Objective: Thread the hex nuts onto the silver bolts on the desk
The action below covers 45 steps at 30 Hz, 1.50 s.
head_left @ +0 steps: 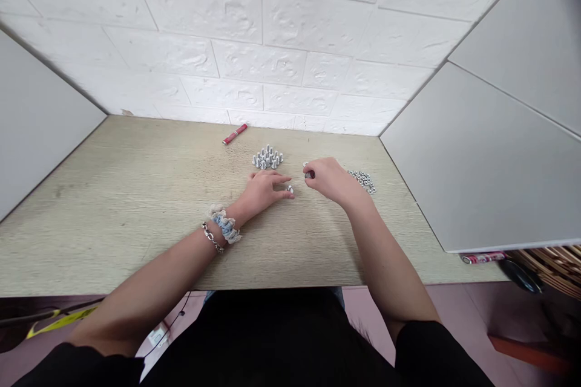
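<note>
Near the middle of the wooden tabletop, my left hand [267,188] has its thumb and forefinger apart, with a small metal bolt [290,189] between their tips. Whether the fingers touch that bolt is hard to tell. To the right, my right hand [327,178] is curled in a pinch over a small metal piece [309,175], mostly hidden by the fingers. Several silver bolts [267,158] stand upright in a group behind my left hand. Several silver nuts [363,181] lie flat just right of my right wrist.
A red tube [235,134] lies on the table [136,205] near the white brick wall [236,60]. Grey panels rise at both sides. A second red tube [483,258], a dark oval object [521,275] and a woven basket [551,263] are at the right front.
</note>
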Motion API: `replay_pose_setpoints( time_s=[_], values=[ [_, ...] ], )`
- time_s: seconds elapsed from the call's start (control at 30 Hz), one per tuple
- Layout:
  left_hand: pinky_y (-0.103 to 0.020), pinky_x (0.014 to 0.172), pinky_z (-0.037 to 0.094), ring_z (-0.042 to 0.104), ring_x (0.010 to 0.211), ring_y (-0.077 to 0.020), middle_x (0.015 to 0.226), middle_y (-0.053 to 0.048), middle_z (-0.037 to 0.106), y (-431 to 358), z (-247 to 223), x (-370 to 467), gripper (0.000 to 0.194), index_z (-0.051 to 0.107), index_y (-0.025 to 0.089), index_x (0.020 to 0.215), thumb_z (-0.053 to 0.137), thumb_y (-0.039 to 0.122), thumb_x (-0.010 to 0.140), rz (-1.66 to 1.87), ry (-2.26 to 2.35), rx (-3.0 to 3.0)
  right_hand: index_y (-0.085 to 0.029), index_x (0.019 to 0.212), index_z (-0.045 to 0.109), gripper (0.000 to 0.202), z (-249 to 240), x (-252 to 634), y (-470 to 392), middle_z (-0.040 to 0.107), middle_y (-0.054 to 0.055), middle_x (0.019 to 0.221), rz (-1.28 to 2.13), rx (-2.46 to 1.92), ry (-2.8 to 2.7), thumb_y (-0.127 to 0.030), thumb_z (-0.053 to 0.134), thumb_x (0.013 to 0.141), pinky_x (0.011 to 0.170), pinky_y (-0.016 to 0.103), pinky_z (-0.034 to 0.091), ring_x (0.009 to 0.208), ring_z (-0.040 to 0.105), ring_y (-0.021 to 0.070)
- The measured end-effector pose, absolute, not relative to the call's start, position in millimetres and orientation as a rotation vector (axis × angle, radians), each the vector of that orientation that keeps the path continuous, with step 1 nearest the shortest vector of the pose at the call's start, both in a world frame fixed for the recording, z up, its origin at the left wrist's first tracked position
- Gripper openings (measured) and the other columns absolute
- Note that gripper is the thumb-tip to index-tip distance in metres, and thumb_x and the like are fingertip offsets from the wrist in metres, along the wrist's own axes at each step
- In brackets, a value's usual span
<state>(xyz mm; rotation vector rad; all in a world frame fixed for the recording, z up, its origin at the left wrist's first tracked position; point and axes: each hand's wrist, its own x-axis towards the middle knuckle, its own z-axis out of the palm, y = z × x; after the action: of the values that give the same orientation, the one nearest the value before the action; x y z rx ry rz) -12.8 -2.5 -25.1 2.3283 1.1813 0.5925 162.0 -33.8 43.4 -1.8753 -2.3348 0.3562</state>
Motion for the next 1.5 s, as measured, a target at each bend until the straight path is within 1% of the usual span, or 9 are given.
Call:
replay_pose_setpoints(
  time_s=[0.07, 0.2, 0.33, 0.43, 0.7, 0.83, 0.97, 1.27, 1.5],
  values=[
    [-0.036, 0.089, 0.034, 0.052, 0.099, -0.0219, 0.103, -0.005, 0.060, -3, -23, -13, 0.043, 0.065, 0.023, 0.099, 0.060, 0.052, 0.068, 0.678, 1.158, 2.339, -0.016, 0.058, 0.045, 0.013, 43, 162, -33, 0.049, 0.002, 0.062, 0.357, -1.876, -2.332, -0.009, 0.040, 0.068, 0.051, 0.024, 0.023, 0.059, 0.038, 0.0108],
    [-0.034, 0.085, 0.037, 0.053, 0.091, -0.0181, 0.094, -0.004, 0.060, 2, -18, -17, 0.031, 0.067, 0.020, 0.088, 0.049, 0.044, 0.080, 0.901, 1.233, 2.345, -0.016, 0.058, 0.045, 0.013, 42, 163, -33, 0.050, 0.003, 0.063, 0.368, -1.874, -2.335, -0.009, 0.041, 0.068, 0.053, 0.024, 0.023, 0.060, 0.040, 0.0109],
    [-0.036, 0.087, 0.036, 0.051, 0.094, -0.0199, 0.098, -0.006, 0.056, 17, -20, -28, 0.024, 0.066, 0.020, 0.090, 0.050, 0.034, 0.081, 1.038, 1.446, 2.377, -0.016, 0.059, 0.048, 0.015, 42, 163, -34, 0.051, 0.003, 0.064, 0.378, -1.863, -2.343, -0.007, 0.039, 0.068, 0.053, 0.024, 0.023, 0.061, 0.040, 0.0112],
    [-0.037, 0.086, 0.036, 0.049, 0.095, -0.0217, 0.097, -0.007, 0.056, 28, -24, -37, 0.022, 0.065, 0.020, 0.092, 0.053, 0.030, 0.078, 0.985, 1.550, 2.381, -0.015, 0.061, 0.051, 0.017, 43, 163, -34, 0.053, 0.004, 0.067, 0.395, -1.868, -2.344, -0.006, 0.039, 0.068, 0.054, 0.025, 0.023, 0.063, 0.041, 0.0118],
    [-0.037, 0.081, 0.037, 0.052, 0.092, -0.0217, 0.094, -0.005, 0.058, 35, -26, -42, 0.016, 0.068, 0.020, 0.083, 0.057, 0.030, 0.075, 0.917, 1.601, 2.398, -0.015, 0.060, 0.049, 0.016, 41, 163, -33, 0.054, 0.004, 0.068, 0.406, -1.878, -2.349, -0.006, 0.040, 0.070, 0.054, 0.024, 0.024, 0.064, 0.043, 0.0119],
    [-0.034, 0.080, 0.038, 0.054, 0.090, -0.0189, 0.095, -0.005, 0.060, 36, -27, -43, 0.017, 0.067, 0.019, 0.085, 0.055, 0.029, 0.077, 0.933, 1.501, 2.432, -0.016, 0.059, 0.048, 0.016, 41, 162, -34, 0.054, 0.004, 0.066, 0.408, -1.867, -2.348, -0.007, 0.040, 0.070, 0.054, 0.024, 0.024, 0.063, 0.043, 0.0115],
    [-0.038, 0.084, 0.036, 0.053, 0.095, -0.0212, 0.096, -0.005, 0.062, 35, -25, -44, 0.018, 0.066, 0.020, 0.084, 0.052, 0.029, 0.080, 0.881, 1.498, 2.521, -0.015, 0.060, 0.049, 0.016, 41, 162, -34, 0.054, 0.004, 0.068, 0.429, -1.878, -2.341, -0.008, 0.040, 0.070, 0.053, 0.025, 0.024, 0.061, 0.042, 0.0115],
    [-0.031, 0.087, 0.041, 0.053, 0.094, -0.0184, 0.099, -0.006, 0.058, 41, -28, -44, 0.030, 0.059, 0.016, 0.098, 0.059, 0.033, 0.073, 0.923, 1.416, 2.349, -0.014, 0.070, 0.057, 0.017, 38, 162, -32, 0.056, 0.006, 0.073, 0.463, -1.853, -2.353, -0.007, 0.042, 0.072, 0.059, 0.025, 0.026, 0.068, 0.044, 0.0134],
    [-0.032, 0.082, 0.042, 0.051, 0.089, -0.0187, 0.094, -0.005, 0.055, 40, -27, -44, 0.026, 0.054, 0.017, 0.093, 0.059, 0.031, 0.072, 0.843, 1.440, 2.376, -0.014, 0.072, 0.058, 0.016, 38, 161, -32, 0.057, 0.006, 0.073, 0.457, -1.882, -2.362, -0.008, 0.043, 0.073, 0.059, 0.025, 0.027, 0.067, 0.045, 0.0137]
  ],
)
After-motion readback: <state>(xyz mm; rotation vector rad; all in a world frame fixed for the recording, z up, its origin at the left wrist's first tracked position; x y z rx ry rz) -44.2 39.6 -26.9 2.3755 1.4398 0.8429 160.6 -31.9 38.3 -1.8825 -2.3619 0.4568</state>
